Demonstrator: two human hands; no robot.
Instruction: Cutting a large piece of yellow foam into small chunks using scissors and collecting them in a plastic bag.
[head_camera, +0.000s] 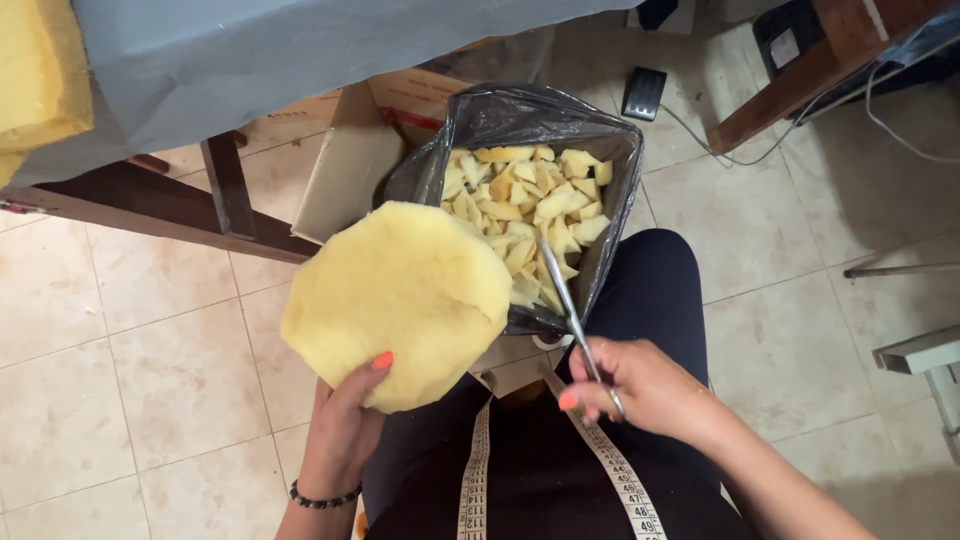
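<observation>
**Foam round in one hand, scissors in the other, over the scrap bag**

You are holding a thick, roughly round piece of yellow foam up in your left hand, fingers closed on its lower edge with the thumb pressing on the near face. Gripping it at the bottom is leaving most of the piece free and standing out over the floor, just beside the mouth of the bag, and that looks like the reason for the hold: the rim is staying open to the blades, and anything coming off it would be falling toward the bag rather than your lap.

Your right hand is wrapped around the handles of a pair of scissors, and the blades are lying together, pointing up and away over the bag. The foam is sitting to the left of that hand, near the blades but not touching them.

The black plastic bag is lining a cardboard box on the tiled floor right in front of your knees, and it is holding a heap of small yellow foam pieces. A measuring tape is hanging down over your dark clothing. A dark wooden worktop with a grey cloth is standing beyond the box, at the far left.
</observation>
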